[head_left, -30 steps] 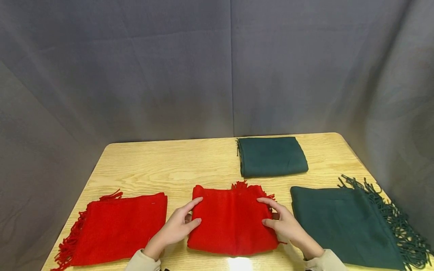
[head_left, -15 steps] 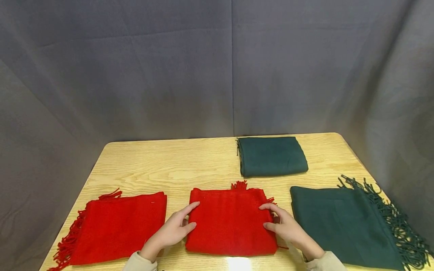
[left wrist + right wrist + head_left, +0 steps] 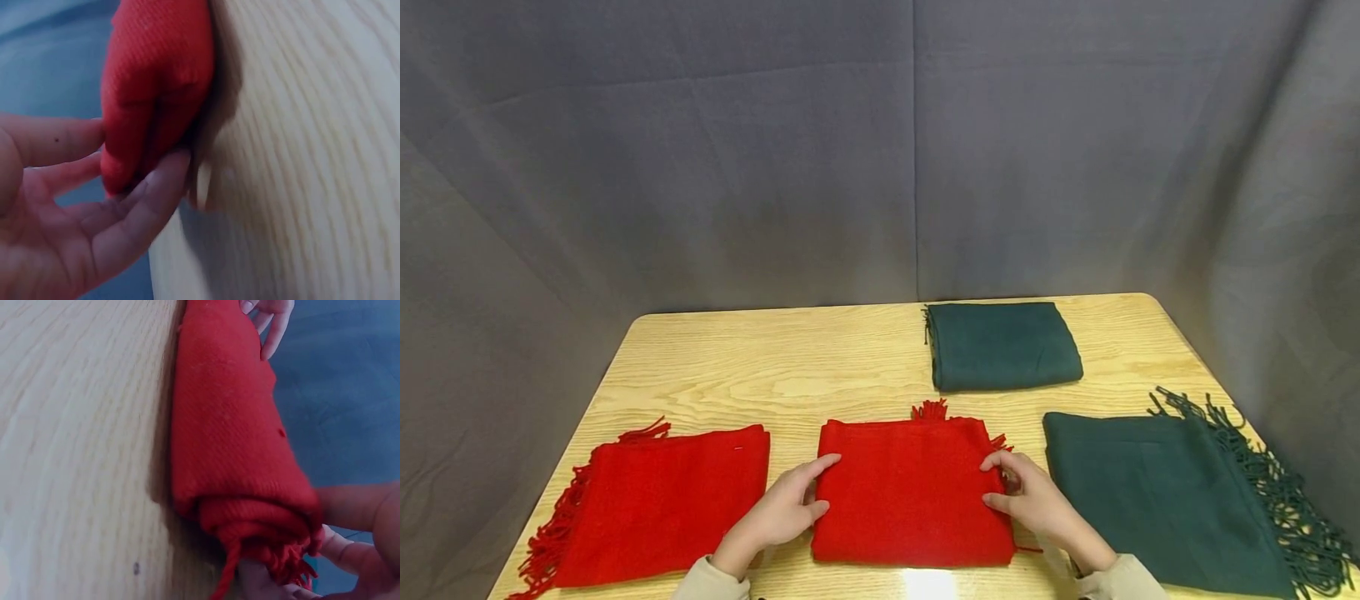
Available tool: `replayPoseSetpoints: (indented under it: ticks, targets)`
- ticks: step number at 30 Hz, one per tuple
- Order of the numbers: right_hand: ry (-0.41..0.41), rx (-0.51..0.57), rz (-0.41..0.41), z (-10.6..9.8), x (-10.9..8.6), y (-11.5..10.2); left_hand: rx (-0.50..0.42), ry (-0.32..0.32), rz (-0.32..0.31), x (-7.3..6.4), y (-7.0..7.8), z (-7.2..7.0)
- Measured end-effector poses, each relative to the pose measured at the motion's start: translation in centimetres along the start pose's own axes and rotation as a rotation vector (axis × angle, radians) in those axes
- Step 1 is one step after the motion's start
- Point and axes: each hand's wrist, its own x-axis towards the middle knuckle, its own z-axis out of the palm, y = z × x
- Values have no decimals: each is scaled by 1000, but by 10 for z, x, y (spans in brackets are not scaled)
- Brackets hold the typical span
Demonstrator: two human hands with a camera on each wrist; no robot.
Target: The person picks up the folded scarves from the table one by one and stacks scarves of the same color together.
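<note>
A folded red scarf [image 3: 917, 492] lies flat at the front middle of the wooden table, tassels poking out along its far edge and right end. My left hand [image 3: 786, 504] holds its left edge. In the left wrist view the thumb is on one face of the red folds [image 3: 156, 69] and the fingers reach round the other. At the right end, my right hand [image 3: 1030, 500] grips the scarf the same way. The right wrist view shows rolled layers and tassels [image 3: 290, 565] at that end, with some fingers partly hidden behind them.
Another red scarf [image 3: 677, 500] with fringe lies folded to the left. A dark green scarf [image 3: 1157, 500] with long fringe [image 3: 1277, 492] lies to the right. Behind, a smaller folded dark green scarf [image 3: 1003, 346] is near the table's far edge. Grey curtains [image 3: 775, 167] surround the table [image 3: 737, 358].
The middle red scarf, creased and raised in its centre earlier, now lies smooth and flat. Both hands have shifted slightly, the left outward and toward the near side, and the scarf's sides have spread a little.
</note>
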Motion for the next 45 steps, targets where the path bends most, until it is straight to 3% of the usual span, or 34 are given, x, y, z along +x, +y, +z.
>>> replayPoseSetpoints:
  ticks: [5,11,19,26,37,45]
  targets:
    - [103,-146,-5,0,0,-7,112,111,6,-2,5,-2]
    - [186,-170,-69,-4,-1,-15,80,197,52,-5,11,-10]
    - [265,-64,-174,-7,-1,-20,-40,218,54,-6,13,-22]
    - [259,-3,-169,-7,-1,-32,-173,219,104,-11,18,-37]
    - [203,113,-136,-3,-2,-46,-170,218,56,-17,16,-52]
    - [182,116,-170,-1,-1,-54,-164,195,125,-21,16,-60]
